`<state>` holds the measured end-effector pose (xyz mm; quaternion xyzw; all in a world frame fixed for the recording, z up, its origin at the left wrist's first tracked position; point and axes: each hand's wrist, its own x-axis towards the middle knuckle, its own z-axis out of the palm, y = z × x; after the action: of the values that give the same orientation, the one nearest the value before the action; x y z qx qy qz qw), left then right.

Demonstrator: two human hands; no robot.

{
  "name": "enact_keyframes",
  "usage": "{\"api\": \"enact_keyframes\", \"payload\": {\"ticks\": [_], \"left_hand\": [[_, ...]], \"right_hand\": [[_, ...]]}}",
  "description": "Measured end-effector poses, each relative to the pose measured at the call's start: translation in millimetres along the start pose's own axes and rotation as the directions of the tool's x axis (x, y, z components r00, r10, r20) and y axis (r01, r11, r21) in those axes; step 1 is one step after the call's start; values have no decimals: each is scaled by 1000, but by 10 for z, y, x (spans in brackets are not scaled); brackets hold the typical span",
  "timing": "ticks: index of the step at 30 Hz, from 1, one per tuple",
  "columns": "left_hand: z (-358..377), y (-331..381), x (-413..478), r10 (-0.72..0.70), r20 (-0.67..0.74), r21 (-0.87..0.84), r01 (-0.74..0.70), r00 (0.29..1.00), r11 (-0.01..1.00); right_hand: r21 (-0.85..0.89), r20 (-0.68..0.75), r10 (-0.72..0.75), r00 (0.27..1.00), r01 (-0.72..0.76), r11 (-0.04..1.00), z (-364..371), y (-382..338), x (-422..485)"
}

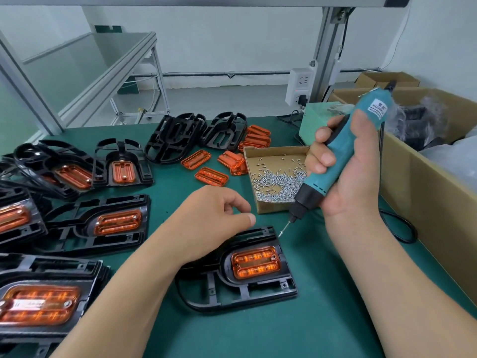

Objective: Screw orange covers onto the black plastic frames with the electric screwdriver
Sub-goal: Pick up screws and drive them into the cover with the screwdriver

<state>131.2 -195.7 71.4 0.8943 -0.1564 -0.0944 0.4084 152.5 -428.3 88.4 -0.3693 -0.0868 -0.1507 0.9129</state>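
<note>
Hands: two, left hand [211, 215], right hand [348, 174]
Electric screwdriver [318, 180]: one
Black frames with covers [247, 293]: six visible
Bare frame stacks [175, 136]: two
Loose orange covers [196, 159]: at least six
Screw box [276, 149]: one

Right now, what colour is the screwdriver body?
Screwdriver is teal with black nose; head view.

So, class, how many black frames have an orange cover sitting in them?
6 frames: front centre, mid-left, bottom left, left edge, and two farther back. The left pile may hide more.
</note>
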Motion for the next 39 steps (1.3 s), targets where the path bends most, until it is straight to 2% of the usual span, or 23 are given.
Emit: {"api": "enact_keyframes", "payload": {"ticks": [4, 6, 8, 31, 39], "left_hand": [[-12, 27, -44, -75, 139, 230, 41, 987, 972], [5, 55, -67, -102, 153, 352, 42, 983, 935], [20, 78, -76, -109, 160, 399, 37, 981, 916], [87, -46, 23, -124, 209, 313, 54, 970, 948], [82, -5, 17, -143, 210, 325, 69, 967, 943]], "right_hand": [[-35, 118, 23, 993, -19, 999, 20, 11, -19], [-52, 163, 50, 985, -42, 998, 37, 46, -35], [-72, 198, 78, 977, -64, 995, 52, 83, -52], [-122, 348, 127, 929, -89, 989, 146, 111, -182], [-188, 475, 140, 869, -55, 981, 267, 97, -284]]}}
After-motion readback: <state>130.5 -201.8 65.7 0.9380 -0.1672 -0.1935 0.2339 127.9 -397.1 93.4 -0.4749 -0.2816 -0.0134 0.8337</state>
